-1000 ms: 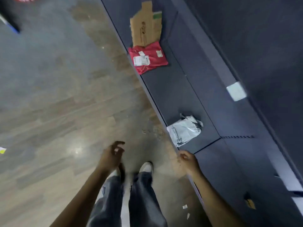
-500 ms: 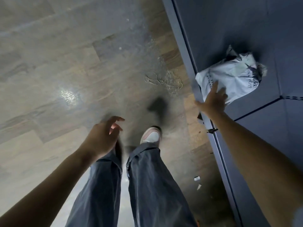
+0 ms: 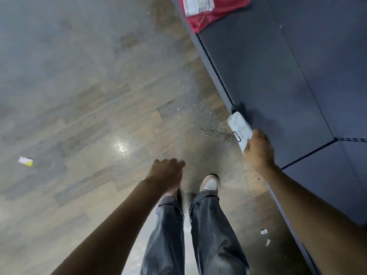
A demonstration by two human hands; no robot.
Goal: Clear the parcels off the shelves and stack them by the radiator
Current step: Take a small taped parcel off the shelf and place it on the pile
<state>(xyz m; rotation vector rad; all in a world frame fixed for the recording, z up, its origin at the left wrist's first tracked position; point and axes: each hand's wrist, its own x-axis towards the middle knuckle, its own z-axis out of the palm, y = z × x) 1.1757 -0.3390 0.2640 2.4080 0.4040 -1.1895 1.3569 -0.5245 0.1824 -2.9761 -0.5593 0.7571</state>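
Note:
My right hand (image 3: 259,150) grips a white plastic mail bag (image 3: 239,129) with black print, held edge-on at the front lip of the low dark blue shelf (image 3: 268,76). Part of the bag is hidden under my fingers. A red parcel bag (image 3: 210,15) with a white label lies further along the same shelf, cut off by the top of the view. My left hand (image 3: 165,172) hangs over the floor in front of my legs, fingers loosely curled, holding nothing.
Wood-pattern floor (image 3: 89,126) stretches to the left, with a small pink and yellow scrap (image 3: 25,161) on it. Dried residue (image 3: 214,130) marks the floor beside the shelf edge, and two bits of white paper (image 3: 265,236) lie near my right foot.
My right hand went from reaching onto the white bag to gripping it and pulling it to the shelf's front edge. The view swung, bringing the red parcel back into sight.

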